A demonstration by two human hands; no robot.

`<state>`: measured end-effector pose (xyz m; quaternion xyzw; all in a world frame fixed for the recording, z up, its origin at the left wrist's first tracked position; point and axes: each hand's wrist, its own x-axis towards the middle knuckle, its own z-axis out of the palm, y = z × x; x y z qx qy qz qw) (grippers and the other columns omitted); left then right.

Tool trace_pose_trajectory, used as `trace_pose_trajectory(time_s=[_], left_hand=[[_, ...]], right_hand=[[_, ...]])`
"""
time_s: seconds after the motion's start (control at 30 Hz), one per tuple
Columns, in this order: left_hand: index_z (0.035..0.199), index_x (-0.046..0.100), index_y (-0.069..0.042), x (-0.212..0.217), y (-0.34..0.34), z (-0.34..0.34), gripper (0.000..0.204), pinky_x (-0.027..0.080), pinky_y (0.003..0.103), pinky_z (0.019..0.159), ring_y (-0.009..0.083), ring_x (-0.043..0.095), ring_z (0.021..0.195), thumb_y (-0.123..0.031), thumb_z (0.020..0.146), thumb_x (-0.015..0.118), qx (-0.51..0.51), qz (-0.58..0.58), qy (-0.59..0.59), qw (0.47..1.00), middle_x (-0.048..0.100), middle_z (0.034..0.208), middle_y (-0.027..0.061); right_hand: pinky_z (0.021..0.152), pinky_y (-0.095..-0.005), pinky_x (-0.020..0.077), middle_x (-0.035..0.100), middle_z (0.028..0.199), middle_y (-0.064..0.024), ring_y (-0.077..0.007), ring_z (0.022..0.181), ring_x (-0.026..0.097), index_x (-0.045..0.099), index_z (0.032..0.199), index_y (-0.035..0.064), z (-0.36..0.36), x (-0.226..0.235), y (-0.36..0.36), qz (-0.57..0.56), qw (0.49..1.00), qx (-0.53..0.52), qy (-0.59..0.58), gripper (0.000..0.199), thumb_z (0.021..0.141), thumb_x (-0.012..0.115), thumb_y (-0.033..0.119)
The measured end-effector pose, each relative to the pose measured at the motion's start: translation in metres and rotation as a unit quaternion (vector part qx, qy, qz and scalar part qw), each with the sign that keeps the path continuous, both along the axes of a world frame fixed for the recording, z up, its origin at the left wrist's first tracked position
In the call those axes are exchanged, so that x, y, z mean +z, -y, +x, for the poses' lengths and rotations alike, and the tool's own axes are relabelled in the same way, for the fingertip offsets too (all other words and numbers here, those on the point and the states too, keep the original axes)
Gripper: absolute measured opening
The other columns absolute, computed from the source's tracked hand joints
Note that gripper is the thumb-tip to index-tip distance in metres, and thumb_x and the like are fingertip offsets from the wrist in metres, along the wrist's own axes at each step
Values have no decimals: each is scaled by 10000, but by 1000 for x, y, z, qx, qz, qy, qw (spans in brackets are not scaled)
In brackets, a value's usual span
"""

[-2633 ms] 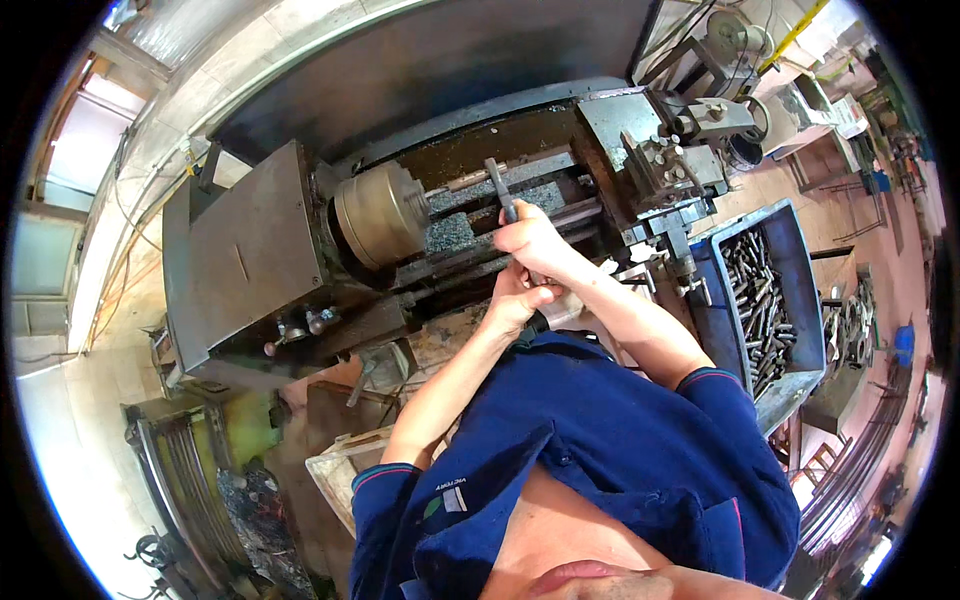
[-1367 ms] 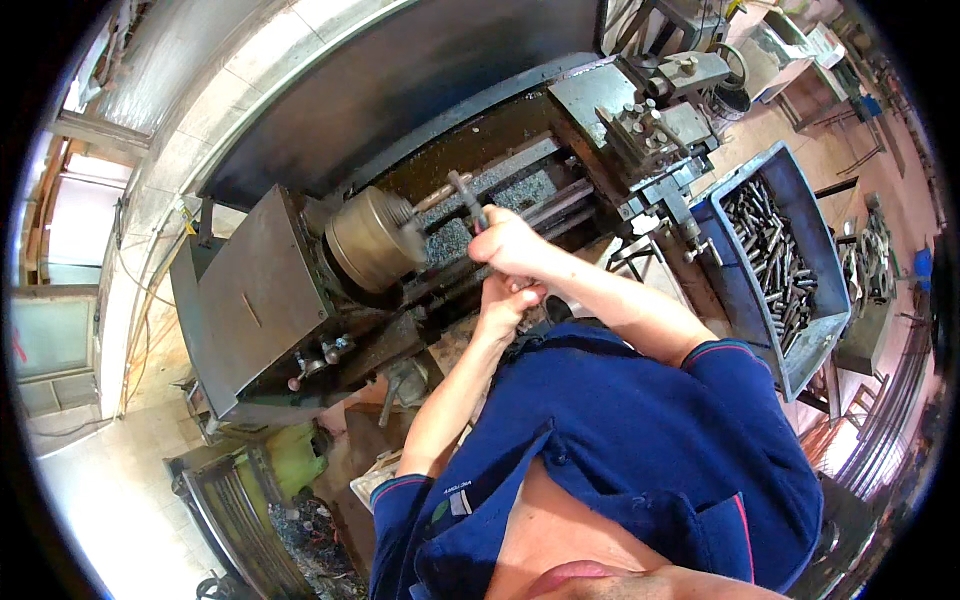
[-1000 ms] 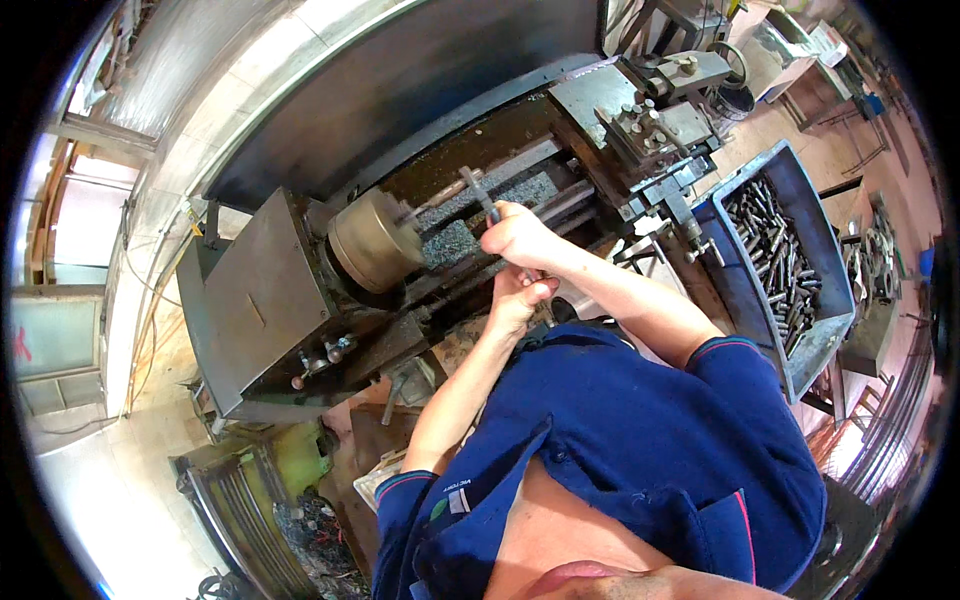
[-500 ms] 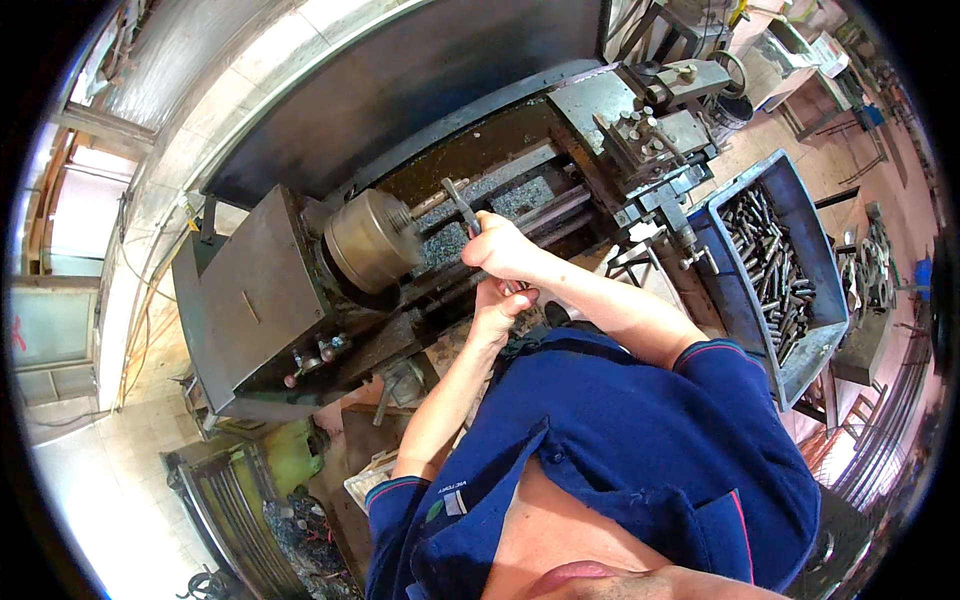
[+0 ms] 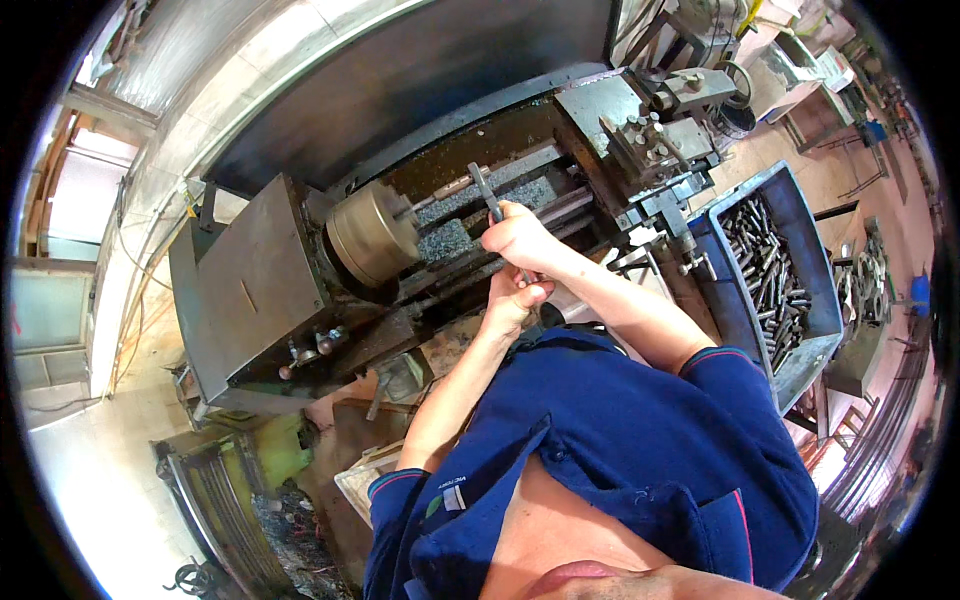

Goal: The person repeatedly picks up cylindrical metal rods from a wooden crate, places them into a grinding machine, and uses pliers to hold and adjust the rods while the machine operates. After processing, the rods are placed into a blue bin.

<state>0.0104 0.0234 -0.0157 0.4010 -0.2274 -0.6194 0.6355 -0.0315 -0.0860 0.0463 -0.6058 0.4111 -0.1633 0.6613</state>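
Observation:
My right hand [image 5: 520, 242] is wrapped round the middle of a flat, dark steel file [image 5: 484, 186]. Nearer my body, my left hand [image 5: 515, 300] grips the same file's near end, its fingers partly hidden. The file's far end lies across a thin metal rod [image 5: 450, 190], and they appear to touch. That rod sticks out to the right from the round lathe chuck [image 5: 370, 235], which looks blurred at its front. Below the rod, the lathe bed [image 5: 560, 205] carries piles of metal chips [image 5: 445, 240].
The lathe headstock [image 5: 255, 290] stands at the left with small levers low on its front. To the right are the carriage and tool post [image 5: 650, 145]. A blue bin [image 5: 815, 290] full of short metal pieces sits beside it. A dark splash guard [image 5: 420, 85] runs behind.
Both hands and the file have shifted a little to the right along the rod, away from the chuck. Both hands keep their grip.

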Motion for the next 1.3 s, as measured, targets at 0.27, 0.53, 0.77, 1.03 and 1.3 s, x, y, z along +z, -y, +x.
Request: trace_pose_trajectory(time_s=[0.27,0.53,0.77,1.03,1.3], left_hand=[[964,525,14,-8,-11,18,489,459,228,658,112,561,743,-186,598,780,-20,6,34,999,570,827,21],[985,511,17,-7,-10,20,499,464,217,649,104,559,724,-176,604,768,-36,44,70,996,566,837,22],[939,527,3,-3,-8,10,421,458,229,654,110,559,716,-161,615,740,2,7,52,999,569,805,25],[944,529,9,-7,-6,6,462,455,239,708,114,548,801,-212,621,774,-17,9,42,999,557,845,24],[960,520,24,7,-10,16,480,470,221,674,129,583,752,-229,628,758,-32,13,66,997,584,818,47]], right_hand=[[603,-317,434,537,698,-128,-188,686,526,499,775,-29,16,2,-9,-27,997,13,-66,256,598,591,132],[548,-307,391,457,638,-41,-147,625,445,470,741,35,15,-7,-10,-30,999,0,-18,164,619,559,98],[557,-319,405,490,641,-67,-161,623,474,488,730,19,16,-10,-11,-54,998,10,3,194,593,581,119],[567,-313,413,507,653,-68,-155,641,488,500,747,4,5,-15,-1,-34,999,-18,-27,211,614,605,130],[612,-345,447,555,711,-145,-204,687,534,516,773,-60,11,-9,-3,-9,997,76,-10,306,612,600,186]])
